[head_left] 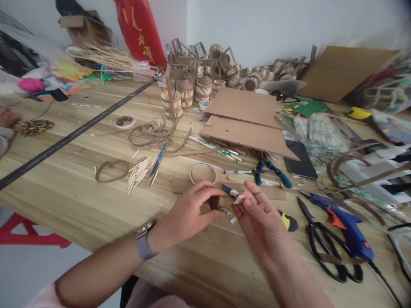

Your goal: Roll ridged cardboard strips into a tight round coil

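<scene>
My left hand (189, 205) is closed around a small dark brown rounded piece (214, 202), held between thumb and fingers; most of it is hidden. Thumb and index finger of my right hand (257, 209) pinch a small white strip (238, 199), perhaps paper or tape. Behind my right hand lies what looks like a utility knife, its grey end (229, 189) showing on one side and a yellow-and-black handle (288, 221) on the other. A roll of tape (203, 173) rests just beyond my left hand.
Scissors (327, 239) and a blue glue gun (348, 226) lie at right, pliers (272, 171) and a phone (300, 159) beyond. Short sticks (138, 174) lie left. Cardboard sheets (247, 128) and small wooden buckets (184, 92) stand behind. Another person's hand (8, 117) is far left.
</scene>
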A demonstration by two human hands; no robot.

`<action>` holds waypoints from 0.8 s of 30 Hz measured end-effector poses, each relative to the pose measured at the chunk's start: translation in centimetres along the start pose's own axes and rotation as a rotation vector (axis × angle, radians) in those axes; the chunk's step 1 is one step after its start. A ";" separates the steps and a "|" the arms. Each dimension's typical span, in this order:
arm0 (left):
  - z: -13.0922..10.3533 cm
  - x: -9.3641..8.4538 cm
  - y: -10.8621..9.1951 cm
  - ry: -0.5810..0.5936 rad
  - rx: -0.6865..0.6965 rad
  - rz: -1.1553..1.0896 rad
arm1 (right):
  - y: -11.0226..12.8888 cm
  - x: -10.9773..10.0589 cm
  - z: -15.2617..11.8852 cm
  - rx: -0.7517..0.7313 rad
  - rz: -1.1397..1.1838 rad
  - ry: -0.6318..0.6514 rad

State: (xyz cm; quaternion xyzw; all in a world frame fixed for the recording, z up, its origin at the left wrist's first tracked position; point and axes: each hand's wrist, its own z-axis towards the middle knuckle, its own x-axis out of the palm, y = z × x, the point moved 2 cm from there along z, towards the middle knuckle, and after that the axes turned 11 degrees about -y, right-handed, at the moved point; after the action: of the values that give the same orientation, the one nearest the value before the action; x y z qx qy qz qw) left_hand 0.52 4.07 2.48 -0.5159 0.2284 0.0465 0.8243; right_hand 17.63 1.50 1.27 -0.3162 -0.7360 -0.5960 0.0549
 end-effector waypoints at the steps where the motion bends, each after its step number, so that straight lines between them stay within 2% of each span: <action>1: 0.0 0.1 -0.1 0.001 0.001 -0.021 | -0.3 0.2 -0.1 0.074 0.051 -0.004; 4: 0.0 0.4 -0.2 -0.003 -0.007 -0.061 | -0.8 0.4 -0.6 0.205 0.150 -0.013; 9: 0.1 0.5 -0.3 -0.003 0.002 -0.076 | -1.1 0.7 -1.3 0.304 0.167 0.030; 16: 0.0 0.5 -0.3 0.004 -0.002 -0.083 | -1.4 0.8 -1.4 0.328 0.179 0.013; 24: -0.6 0.9 0.1 0.008 -0.136 -0.215 | -1.4 0.8 -1.4 0.331 0.166 0.017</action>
State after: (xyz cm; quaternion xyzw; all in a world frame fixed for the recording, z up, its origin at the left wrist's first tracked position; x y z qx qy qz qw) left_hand 1.05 3.43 1.81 -0.5922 0.1713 -0.0287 0.7869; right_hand 15.84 0.43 0.84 -0.3574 -0.7949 -0.4630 0.1614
